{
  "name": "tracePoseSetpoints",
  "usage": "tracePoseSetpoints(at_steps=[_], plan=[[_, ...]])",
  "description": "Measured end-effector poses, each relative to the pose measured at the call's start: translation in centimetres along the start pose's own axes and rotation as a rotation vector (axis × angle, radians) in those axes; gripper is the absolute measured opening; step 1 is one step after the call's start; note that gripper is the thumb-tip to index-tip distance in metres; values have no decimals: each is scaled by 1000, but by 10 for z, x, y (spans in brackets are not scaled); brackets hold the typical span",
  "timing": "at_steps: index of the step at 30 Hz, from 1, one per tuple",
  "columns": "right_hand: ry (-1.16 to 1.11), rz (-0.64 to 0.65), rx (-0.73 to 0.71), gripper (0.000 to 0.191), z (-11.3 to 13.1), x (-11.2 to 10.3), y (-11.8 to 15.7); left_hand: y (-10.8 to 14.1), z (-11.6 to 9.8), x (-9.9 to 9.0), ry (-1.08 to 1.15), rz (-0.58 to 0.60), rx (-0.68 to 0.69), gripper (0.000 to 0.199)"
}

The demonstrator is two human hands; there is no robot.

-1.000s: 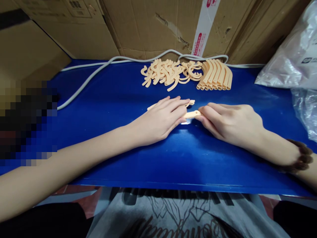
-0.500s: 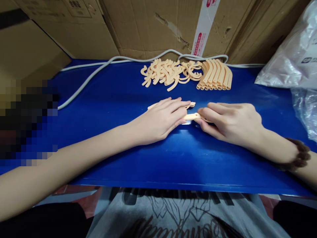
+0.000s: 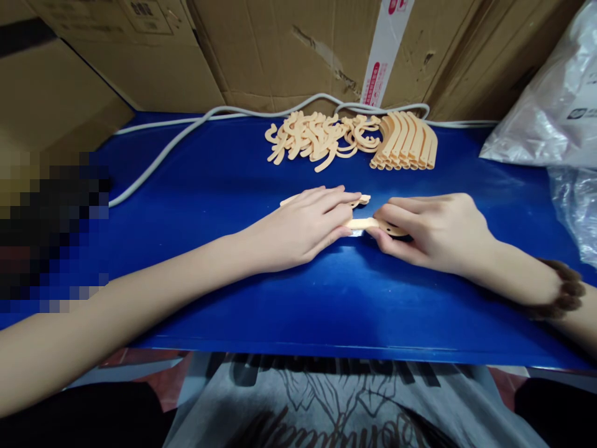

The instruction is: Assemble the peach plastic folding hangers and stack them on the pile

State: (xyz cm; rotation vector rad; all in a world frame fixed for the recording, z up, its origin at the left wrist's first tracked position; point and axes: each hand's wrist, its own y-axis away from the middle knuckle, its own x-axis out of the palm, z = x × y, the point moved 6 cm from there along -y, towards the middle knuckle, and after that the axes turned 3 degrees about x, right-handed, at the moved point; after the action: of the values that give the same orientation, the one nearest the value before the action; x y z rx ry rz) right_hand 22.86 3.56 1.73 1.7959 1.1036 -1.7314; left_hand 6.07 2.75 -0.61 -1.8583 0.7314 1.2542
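Note:
A beige plastic strip (image 3: 362,223) lies between my two hands near the middle of the blue table. My left hand (image 3: 310,224) grips its left end between thumb and finger. Its other fingers lie over another beige piece (image 3: 290,200), whose two ends show beyond the hand. My right hand (image 3: 420,227) is closed on the right part of the strip, with a dark hole showing between thumb and fingers. How the parts join under my fingers is hidden. Behind the hands sit a loose pile of curved beige pieces (image 3: 308,140) and a neat stack of curved ones (image 3: 405,143).
A white cable (image 3: 172,149) runs along the back of the blue table (image 3: 326,311). Cardboard boxes (image 3: 280,50) stand behind it and at the left. Clear plastic bags (image 3: 541,106) lie at the right. A pixelated dark area covers the left edge.
The strip between my hands has shifted slightly toward me and turned, and its hole now shows further right. My right hand has re-angled a little; my left hand has barely moved.

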Motion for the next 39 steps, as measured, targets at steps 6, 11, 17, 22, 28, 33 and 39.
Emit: tracePoseSetpoints(at_steps=[6,11,17,22,28,33,39], plan=[[-151,-148,-246,51,10,-11,3,-1,6,-11,219,-25,-64,44],[-165,-160,-380,56,24,-18,4,-1,20,-11,333,-97,-143,26],[-67,-219,-398,51,27,-18,2,1,30,-11,333,-214,-167,30],[20,-243,-376,49,22,-17,1,2,30,-14,296,-280,-160,32],[165,-304,-338,54,16,-22,2,2,28,-15,284,-290,-157,30],[290,-280,-289,63,9,-18,1,1,26,-15,271,-284,-147,30],[190,-233,-310,55,12,-14,0,1,27,-15,269,-289,-165,25]])
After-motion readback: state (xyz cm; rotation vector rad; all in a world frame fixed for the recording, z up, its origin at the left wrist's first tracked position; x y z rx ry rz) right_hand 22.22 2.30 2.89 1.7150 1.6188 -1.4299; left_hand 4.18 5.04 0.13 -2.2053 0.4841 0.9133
